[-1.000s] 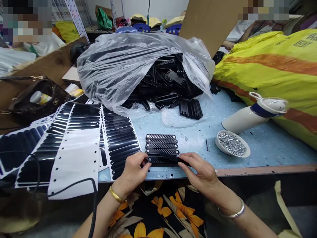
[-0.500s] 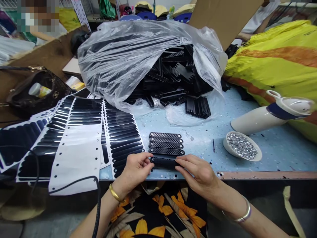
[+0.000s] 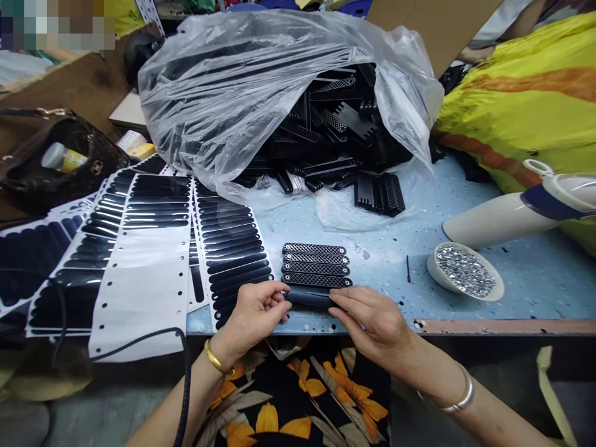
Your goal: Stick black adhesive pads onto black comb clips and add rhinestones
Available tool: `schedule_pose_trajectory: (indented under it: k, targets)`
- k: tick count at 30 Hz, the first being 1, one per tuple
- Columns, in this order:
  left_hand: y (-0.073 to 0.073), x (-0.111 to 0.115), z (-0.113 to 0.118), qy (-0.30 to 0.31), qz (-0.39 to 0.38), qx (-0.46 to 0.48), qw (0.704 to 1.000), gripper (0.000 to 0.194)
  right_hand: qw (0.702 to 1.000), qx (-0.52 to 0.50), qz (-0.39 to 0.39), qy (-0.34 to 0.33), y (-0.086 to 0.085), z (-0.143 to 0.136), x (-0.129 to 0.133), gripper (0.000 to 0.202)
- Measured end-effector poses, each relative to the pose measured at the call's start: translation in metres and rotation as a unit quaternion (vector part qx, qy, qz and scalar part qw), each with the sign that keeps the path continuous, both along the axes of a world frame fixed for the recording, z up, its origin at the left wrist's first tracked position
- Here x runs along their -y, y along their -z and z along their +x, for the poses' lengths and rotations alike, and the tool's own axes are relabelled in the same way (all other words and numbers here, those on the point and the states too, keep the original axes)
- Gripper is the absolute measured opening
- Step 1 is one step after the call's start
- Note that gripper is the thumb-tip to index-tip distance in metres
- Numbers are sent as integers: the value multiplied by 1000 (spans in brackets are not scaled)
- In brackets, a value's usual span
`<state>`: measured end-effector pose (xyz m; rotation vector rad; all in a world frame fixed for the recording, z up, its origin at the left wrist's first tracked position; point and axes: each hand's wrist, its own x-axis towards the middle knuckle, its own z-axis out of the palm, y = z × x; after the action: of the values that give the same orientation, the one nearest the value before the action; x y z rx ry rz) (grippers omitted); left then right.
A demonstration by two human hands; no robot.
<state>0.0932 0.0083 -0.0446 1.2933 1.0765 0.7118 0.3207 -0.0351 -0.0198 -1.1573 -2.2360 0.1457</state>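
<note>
Near the table's front edge, my left hand [image 3: 262,307] pinches the left end of a black strip-shaped piece [image 3: 309,298]. The piece's right end is between the thumb and fingers of my right hand [image 3: 370,315]. Its upper face looks smooth and dark. Just beyond it lie several black pieces with a mesh pattern [image 3: 316,265], stacked side by side, with small shiny dots at their ends. Left of my hands are white sheets bearing rows of glossy black strips [image 3: 237,248].
A large clear plastic bag [image 3: 200,93] full of black parts fills the back. At right are a bowl of small silvery pieces [image 3: 465,271], a white bottle [image 3: 493,218], a thin black stick [image 3: 408,269] and a yellow sack [image 3: 549,93]. A brown handbag [image 3: 28,186] sits left.
The camera view has shifted a little. The held piece now shows a smooth upper face where its edge pattern showed before; both hands keep their hold at its ends.
</note>
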Motion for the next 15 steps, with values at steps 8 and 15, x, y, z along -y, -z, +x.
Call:
schedule_pose_trajectory:
  k: [8, 15]
  targets:
    - [-3, 0, 0, 0, -5, 5, 1000, 22, 1000, 11, 4, 3, 3, 1, 1, 16]
    - [-4, -1, 0, 0, -10, -1, 1000, 22, 1000, 24, 4, 1, 1, -1, 0, 14]
